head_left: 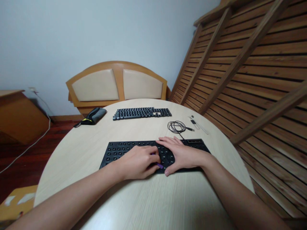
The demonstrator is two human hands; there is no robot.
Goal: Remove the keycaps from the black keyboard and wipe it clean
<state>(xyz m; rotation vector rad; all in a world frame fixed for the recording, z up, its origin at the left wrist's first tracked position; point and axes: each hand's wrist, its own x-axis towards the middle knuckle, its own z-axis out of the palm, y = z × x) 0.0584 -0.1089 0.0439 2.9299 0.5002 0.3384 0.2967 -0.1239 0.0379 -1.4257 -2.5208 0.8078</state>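
Note:
A black keyboard base with its keycaps off lies on the round table in front of me. My left hand rests on its middle, fingers closed around a small purple tool whose tip shows at the keyboard's near edge. My right hand lies flat on the keyboard just right of it, fingers spread and pointing left, touching the board. A set of dark keycaps laid out in keyboard shape sits farther back on the table.
A coiled black cable and a small clear tool lie at the back right. A grey pouch sits at the back left. Behind the table stands a wooden headboard; a slatted wooden frame leans at the right.

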